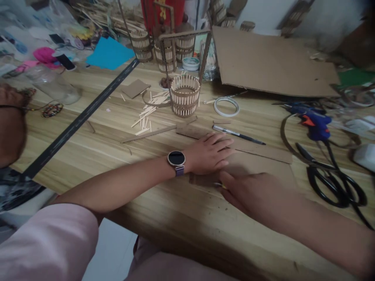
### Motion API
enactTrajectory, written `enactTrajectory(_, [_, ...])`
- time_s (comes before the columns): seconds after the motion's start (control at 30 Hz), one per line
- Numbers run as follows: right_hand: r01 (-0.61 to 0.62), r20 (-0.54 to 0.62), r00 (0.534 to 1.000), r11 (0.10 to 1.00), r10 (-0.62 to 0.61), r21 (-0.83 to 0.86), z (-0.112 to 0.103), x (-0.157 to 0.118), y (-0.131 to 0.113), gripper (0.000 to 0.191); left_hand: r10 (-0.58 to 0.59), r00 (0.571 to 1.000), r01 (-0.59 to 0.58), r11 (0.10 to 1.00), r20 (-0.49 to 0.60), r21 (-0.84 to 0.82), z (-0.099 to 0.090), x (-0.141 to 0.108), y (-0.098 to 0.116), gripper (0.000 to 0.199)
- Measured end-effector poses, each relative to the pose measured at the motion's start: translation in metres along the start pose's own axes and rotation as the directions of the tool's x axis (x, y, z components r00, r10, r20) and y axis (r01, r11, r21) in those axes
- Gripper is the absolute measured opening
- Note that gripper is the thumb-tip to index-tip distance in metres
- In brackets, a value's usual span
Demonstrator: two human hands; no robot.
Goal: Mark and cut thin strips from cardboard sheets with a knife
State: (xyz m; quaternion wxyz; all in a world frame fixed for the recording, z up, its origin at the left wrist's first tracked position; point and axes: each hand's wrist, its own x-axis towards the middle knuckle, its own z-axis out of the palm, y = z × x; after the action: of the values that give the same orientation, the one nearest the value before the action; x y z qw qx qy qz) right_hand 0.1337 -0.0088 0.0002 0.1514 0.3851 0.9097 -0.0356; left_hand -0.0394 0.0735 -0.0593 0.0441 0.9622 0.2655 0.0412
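My left hand [208, 153] lies flat with its fingers spread, pressing on a piece of brown cardboard [249, 164]. A round watch sits on that wrist. Close by, at the near edge of the cardboard, my right hand [252, 191] is closed around what looks like a utility knife [224, 187]; only a yellow bit and a pale tip show, the rest hidden in the fingers. A cardboard strip [263, 150] lies along the far side of the sheet. Beyond my left hand is a black pen [238, 134].
A small stick basket [185, 97] with a tall handle stands behind, beside loose wooden sticks [149, 111]. Tape roll [226, 107], scissors [328, 179] and a blue glue gun [318, 123] lie rightward. A large cardboard sheet [269, 62] is at the back. Another person's arm [11, 125] rests left.
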Motion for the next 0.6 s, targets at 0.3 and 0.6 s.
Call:
enactTrajectory(0.3, [0.024,0.034,0.999,0.978,-0.017,-0.209,-0.002,0.03,-0.023,0.015,0.024,0.999,-0.023,0.999,-0.035,0.033,0.005,0.002,-0.003,0.049])
enactTrajectory(0.6, [-0.038,0.066,0.997,0.985,0.049,-0.171,-0.014,0.032,-0.034,0.036,0.038,0.995,-0.036,0.999,-0.088,0.024,0.011,0.002,-0.005,0.048])
